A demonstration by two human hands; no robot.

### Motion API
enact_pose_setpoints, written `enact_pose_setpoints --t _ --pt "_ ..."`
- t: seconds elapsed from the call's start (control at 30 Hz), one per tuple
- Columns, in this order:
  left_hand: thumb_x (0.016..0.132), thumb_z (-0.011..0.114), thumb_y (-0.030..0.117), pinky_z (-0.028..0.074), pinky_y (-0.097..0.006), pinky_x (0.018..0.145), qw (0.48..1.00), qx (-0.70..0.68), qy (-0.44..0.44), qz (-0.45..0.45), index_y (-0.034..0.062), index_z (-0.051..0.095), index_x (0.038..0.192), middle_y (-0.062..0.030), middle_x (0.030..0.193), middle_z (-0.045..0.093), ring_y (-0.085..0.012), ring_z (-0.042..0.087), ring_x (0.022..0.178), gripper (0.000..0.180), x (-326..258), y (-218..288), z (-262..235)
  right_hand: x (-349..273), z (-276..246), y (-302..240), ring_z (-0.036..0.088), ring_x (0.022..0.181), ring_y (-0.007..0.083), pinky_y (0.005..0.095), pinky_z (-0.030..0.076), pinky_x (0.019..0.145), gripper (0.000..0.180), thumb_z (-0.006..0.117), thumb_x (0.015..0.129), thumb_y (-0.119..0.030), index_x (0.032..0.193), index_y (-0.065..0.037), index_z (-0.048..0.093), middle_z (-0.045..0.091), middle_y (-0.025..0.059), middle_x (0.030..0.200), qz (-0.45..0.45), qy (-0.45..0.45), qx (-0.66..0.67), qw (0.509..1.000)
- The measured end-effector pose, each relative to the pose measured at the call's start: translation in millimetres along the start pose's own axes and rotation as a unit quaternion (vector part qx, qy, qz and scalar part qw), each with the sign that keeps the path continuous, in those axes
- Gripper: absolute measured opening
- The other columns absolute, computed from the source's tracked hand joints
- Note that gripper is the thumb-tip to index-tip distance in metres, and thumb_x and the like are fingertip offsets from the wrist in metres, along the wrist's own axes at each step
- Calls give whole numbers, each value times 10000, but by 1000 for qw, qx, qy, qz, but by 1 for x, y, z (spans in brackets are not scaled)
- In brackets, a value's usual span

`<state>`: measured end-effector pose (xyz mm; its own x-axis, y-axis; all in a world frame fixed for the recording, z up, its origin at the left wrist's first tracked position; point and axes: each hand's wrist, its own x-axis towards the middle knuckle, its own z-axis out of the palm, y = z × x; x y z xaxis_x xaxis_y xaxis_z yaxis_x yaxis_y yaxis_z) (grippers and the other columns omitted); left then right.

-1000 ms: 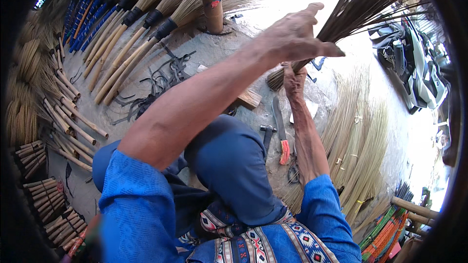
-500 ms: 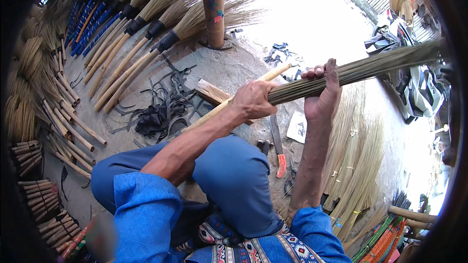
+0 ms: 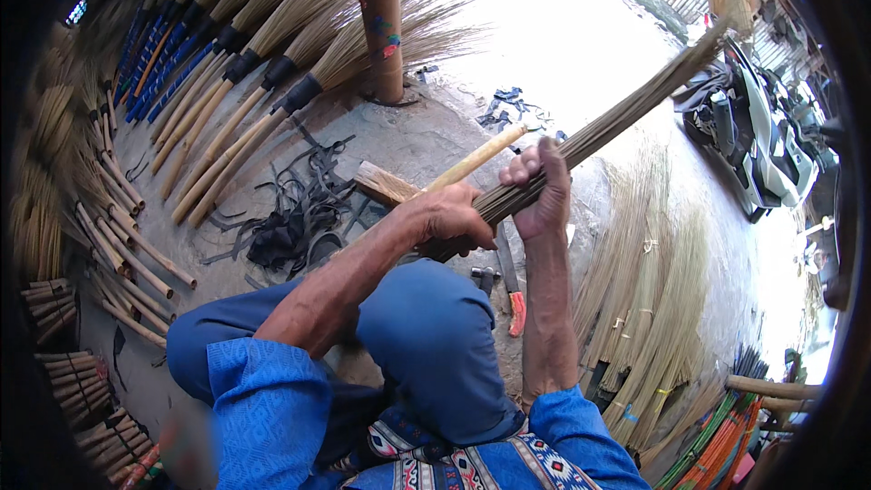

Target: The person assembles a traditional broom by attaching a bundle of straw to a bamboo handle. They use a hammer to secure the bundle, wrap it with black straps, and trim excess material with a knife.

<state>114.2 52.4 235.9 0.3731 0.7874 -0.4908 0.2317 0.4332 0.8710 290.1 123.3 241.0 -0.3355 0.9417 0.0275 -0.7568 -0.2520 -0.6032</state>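
A long bundle of thin dry broom grass slants up to the far right, its lower end near my raised knee. My left hand is closed round the bundle close to that lower end. Farther up, my right hand grips the same bundle, thumb pointing up. A pale bamboo handle passes behind my left hand, beside a wooden block. A knife with a red handle lies on the floor below my hands, partly hidden by my right forearm. Next to it is a hammer head.
Black rubber strips are heaped left of my hands. Finished brooms lie in a row beyond, by a brown post. Loose grass bundles spread on the right, bamboo handles on the left. A motorcycle stands far right.
The grass bundle has swung from nearly level to a steeper slant and come nearer to me. My right hand has moved left and down; my left hand has lowered slightly.
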Motion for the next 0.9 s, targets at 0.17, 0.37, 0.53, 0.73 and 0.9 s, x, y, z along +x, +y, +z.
enact_pose_setpoints --t 0.17,0.37,0.53,0.73,0.9 --pt "867 969 509 525 -472 1184 990 51 103 82 -11 527 1634 -262 1506 676 -352 661 1391 1026 -1 12 -13 -6 -29 16 615 601 121 330 544 580 150 759 1076 -152 1022 -142 620 588 -26 727 -133 98 -104 981" --pt "891 965 475 548 -509 1180 937 70 117 323 67 518 1665 -276 1540 647 -327 623 1464 983 11 54 2 -38 -26 59 736 832 133 311 596 690 211 802 1049 -202 1158 -46 712 765 22 995 -178 87 -309 930" --pt "1063 834 255 538 -299 520 893 -189 236 333 69 725 957 17 664 654 -87 631 532 240 0 64 18 -50 -10 85 810 1002 420 494 634 802 419 839 950 -126 1311 -85 631 777 200 1031 -210 7 -576 790" --pt "1042 843 211 594 -354 701 754 -349 318 456 128 637 879 21 642 567 -103 615 587 275 -47 75 -15 -49 8 56 759 965 483 572 599 786 381 859 880 -180 1136 -85 594 738 211 992 -137 -93 -681 713" --pt "1092 783 373 506 -378 684 721 -367 405 426 176 580 881 52 655 497 -122 527 581 353 -51 55 8 -35 42 54 752 928 432 549 587 769 357 854 897 -223 1103 -81 599 733 176 995 -247 -143 -690 665"
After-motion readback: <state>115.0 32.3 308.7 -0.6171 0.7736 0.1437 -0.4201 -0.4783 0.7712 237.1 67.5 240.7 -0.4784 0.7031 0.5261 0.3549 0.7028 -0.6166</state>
